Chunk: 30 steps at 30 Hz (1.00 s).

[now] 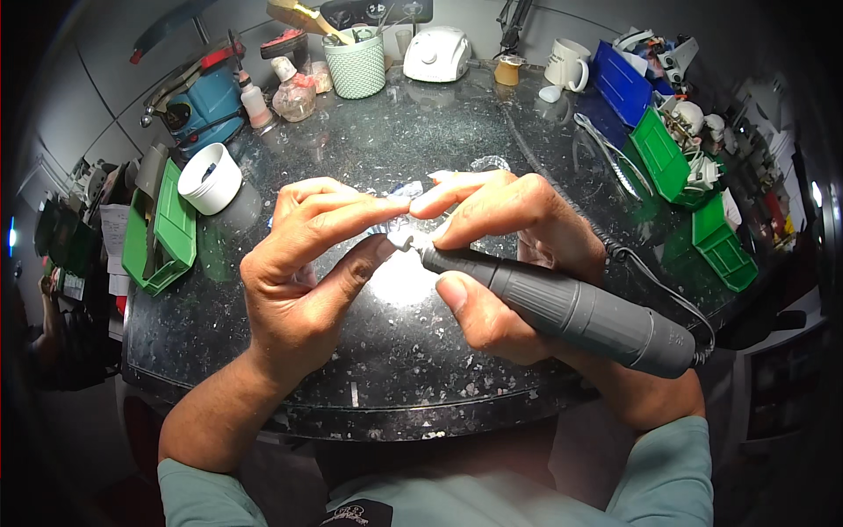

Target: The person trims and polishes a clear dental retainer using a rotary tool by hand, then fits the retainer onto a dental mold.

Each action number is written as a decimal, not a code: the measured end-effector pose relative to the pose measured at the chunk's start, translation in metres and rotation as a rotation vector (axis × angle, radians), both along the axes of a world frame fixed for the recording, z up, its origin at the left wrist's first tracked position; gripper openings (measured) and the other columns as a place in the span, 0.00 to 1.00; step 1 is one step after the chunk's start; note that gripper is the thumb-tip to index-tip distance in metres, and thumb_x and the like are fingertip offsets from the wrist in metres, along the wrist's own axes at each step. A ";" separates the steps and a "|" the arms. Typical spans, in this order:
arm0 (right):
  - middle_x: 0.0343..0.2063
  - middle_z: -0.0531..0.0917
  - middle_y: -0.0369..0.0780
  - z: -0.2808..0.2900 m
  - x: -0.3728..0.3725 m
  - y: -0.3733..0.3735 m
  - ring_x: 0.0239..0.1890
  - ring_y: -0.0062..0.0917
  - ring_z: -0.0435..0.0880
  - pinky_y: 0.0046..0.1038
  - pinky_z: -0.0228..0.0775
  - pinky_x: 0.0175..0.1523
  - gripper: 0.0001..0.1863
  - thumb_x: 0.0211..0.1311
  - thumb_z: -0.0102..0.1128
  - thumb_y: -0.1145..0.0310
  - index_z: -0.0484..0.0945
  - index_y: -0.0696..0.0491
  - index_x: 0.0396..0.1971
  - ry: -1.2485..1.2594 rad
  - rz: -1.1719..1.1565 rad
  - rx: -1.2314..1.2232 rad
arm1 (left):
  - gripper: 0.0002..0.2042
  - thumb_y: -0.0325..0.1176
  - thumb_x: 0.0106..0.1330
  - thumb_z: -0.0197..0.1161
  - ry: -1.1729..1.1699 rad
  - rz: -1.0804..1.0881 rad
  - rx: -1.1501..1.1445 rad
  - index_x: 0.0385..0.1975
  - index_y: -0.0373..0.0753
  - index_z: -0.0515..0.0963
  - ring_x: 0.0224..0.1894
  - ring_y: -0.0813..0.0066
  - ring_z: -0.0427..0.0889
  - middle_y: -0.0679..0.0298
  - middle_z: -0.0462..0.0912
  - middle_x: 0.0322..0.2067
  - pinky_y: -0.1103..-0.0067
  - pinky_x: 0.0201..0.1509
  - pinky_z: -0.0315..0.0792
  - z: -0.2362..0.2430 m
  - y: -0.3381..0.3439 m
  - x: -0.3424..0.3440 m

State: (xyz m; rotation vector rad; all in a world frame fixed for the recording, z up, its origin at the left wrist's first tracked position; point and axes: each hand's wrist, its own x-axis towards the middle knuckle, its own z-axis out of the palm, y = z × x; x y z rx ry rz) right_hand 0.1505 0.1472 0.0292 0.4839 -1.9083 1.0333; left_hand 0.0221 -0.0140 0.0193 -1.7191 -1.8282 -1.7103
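My right hand (527, 211) grips a dark grey rotary handpiece (571, 309), its thick rear end pointing to the lower right. The cord runs from that end back across the bench. My left hand (303, 263) pinches a small whitish, partly see-through piece (401, 235) between thumb and fingers. The handpiece's front end meets or nearly meets this piece; fingers hide the exact contact. My two hands' fingertips come together just above it. Bright light falls on the bench right below. Behind the fingers lies some clear plastic (488, 164).
On the dark speckled bench (369, 369) a white round tub (211, 179) and green bin (161, 224) stand left. Along the back are a glass bottle (295, 95), mint basket (356, 68), white control box (437, 54) and mug (567, 64). Blue (622, 83) and green bins (660, 158) stand right.
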 end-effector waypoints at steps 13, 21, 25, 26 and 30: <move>0.34 0.80 0.43 -0.003 0.000 0.007 0.45 0.34 0.84 0.46 0.69 0.61 0.15 0.47 0.59 0.77 0.72 0.59 0.39 0.002 -0.019 0.078 | 0.15 0.18 0.54 0.70 0.127 0.053 0.015 0.42 0.37 0.84 0.45 0.70 0.77 0.64 0.86 0.40 0.74 0.54 0.68 0.001 0.001 -0.001; 0.31 0.85 0.39 -0.001 -0.012 0.017 0.38 0.21 0.85 0.24 0.80 0.42 0.20 0.71 0.57 0.55 0.75 0.57 0.49 -0.275 -0.066 -0.481 | 0.13 0.17 0.65 0.61 -0.529 -0.278 0.070 0.49 0.31 0.80 0.52 0.71 0.81 0.55 0.83 0.48 0.79 0.55 0.77 -0.005 0.001 0.001; 0.35 0.85 0.37 0.008 -0.006 0.017 0.39 0.20 0.86 0.19 0.80 0.35 0.14 0.62 0.68 0.64 0.78 0.53 0.45 -0.700 0.241 -0.799 | 0.13 0.16 0.65 0.60 -0.454 -0.296 0.081 0.48 0.31 0.80 0.52 0.70 0.80 0.53 0.82 0.49 0.78 0.55 0.76 -0.005 -0.001 -0.002; 0.35 0.85 0.37 0.008 -0.005 0.018 0.39 0.20 0.86 0.19 0.80 0.35 0.14 0.62 0.68 0.64 0.78 0.53 0.45 -0.702 0.245 -0.798 | 0.13 0.17 0.65 0.61 -0.283 -0.273 0.052 0.49 0.31 0.80 0.53 0.70 0.80 0.53 0.81 0.50 0.78 0.56 0.76 -0.004 -0.002 -0.004; 0.33 0.84 0.38 0.000 -0.009 0.018 0.38 0.18 0.84 0.18 0.79 0.38 0.17 0.57 0.71 0.73 0.78 0.54 0.46 -0.538 0.149 -0.641 | 0.15 0.20 0.64 0.62 -0.104 -0.095 0.021 0.51 0.32 0.80 0.55 0.69 0.78 0.52 0.79 0.53 0.76 0.57 0.73 0.001 -0.001 -0.005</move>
